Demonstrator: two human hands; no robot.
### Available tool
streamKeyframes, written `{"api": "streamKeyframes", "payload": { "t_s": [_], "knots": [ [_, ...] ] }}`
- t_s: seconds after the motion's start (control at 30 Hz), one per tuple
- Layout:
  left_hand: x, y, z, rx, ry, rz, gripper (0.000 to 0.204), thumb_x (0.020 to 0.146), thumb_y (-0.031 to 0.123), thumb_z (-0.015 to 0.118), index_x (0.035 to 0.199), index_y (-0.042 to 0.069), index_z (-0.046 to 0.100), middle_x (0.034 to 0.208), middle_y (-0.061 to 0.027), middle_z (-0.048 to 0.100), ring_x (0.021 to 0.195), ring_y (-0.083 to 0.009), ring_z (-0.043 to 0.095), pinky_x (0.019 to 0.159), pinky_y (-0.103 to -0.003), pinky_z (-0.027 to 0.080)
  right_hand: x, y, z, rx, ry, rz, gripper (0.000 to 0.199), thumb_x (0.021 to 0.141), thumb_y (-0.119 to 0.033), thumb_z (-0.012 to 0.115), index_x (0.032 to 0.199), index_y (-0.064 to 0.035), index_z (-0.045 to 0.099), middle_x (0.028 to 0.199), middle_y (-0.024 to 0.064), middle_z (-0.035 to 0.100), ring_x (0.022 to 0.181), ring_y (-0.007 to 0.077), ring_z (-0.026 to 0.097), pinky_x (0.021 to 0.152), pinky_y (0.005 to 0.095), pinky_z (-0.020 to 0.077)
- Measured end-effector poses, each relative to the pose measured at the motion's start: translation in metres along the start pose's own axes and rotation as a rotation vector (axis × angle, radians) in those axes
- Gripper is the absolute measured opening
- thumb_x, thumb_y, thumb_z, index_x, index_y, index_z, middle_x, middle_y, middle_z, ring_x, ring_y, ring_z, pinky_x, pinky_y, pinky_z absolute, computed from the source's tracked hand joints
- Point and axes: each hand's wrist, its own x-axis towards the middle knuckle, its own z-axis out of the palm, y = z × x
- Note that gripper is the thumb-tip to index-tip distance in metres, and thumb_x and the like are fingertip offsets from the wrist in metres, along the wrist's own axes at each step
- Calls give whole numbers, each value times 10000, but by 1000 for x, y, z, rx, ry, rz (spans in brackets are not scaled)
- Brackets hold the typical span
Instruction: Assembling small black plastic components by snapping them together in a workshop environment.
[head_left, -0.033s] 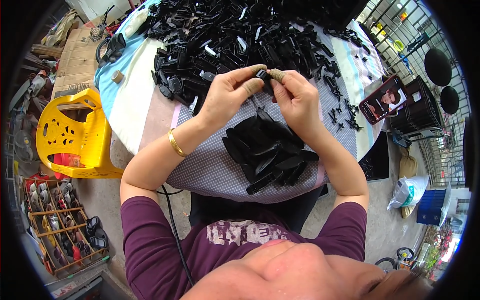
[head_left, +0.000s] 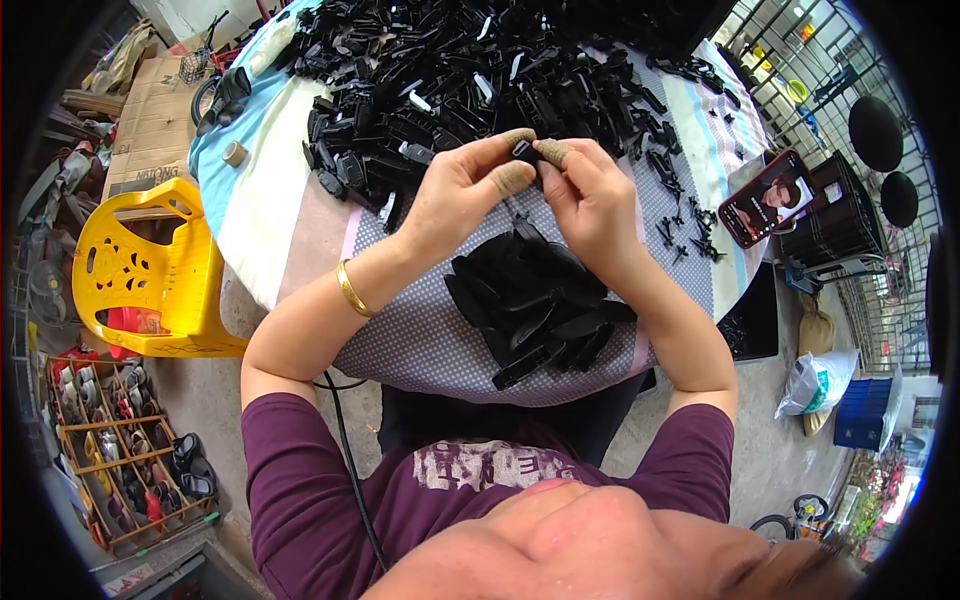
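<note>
Between my fingertips is a small black plastic part (head_left: 523,150), held above the table. My left hand (head_left: 450,198) pinches it from the left with thumb and index finger, both wrapped in tan tape. My right hand (head_left: 598,205) is closed on its right side, the index fingertip taped too. The fingers hide most of the part, so its full shape does not show. Just beneath my hands lies a small heap of curved black plastic pieces (head_left: 530,300). Beyond them spreads a large pile of black plastic parts (head_left: 440,95), a few with light faces.
A polka-dot and striped cloth (head_left: 410,340) covers the round table. Tiny black pieces (head_left: 690,232) lie right of my right hand, near a propped phone (head_left: 768,200). A tape roll (head_left: 234,153) sits at the left edge. A yellow chair (head_left: 150,270) stands left, above a shoe rack (head_left: 115,440).
My fingers have shifted slightly around the small black part, and its light-edged end is turned a little differently. The heap and the pile look the same.
</note>
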Motion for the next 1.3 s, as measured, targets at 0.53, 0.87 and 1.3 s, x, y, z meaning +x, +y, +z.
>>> {"api": "streamKeyframes", "payload": {
  "t_s": [0.53,0.87,1.3],
  "knots": [
    [1,7,-16,-19,-165,121,266,853,75,608,1098,-27,610,985,-91,651,914,-131,601,835,-233,473,-3,-8,-7,32,-251,102,293,789,-135,699,1021,24,619,784,48,623,680,84,563,610,223,459],
    [-36,18,21,993,-579,771,436,650,290,730,1029,92,643,870,-41,620,821,-208,575,748,-334,457,20,47,-26,208,-236,412,350,809,-305,674,1024,-31,640,845,37,659,684,112,605,613,231,480],
    [-8,22,-32,1699,-279,542,77,669,77,610,742,78,586,850,-49,507,883,-203,464,715,-288,377,26,28,2,-611,-383,58,274,723,-180,663,958,-56,598,833,94,615,804,266,605,701,365,489]
  ]
}}
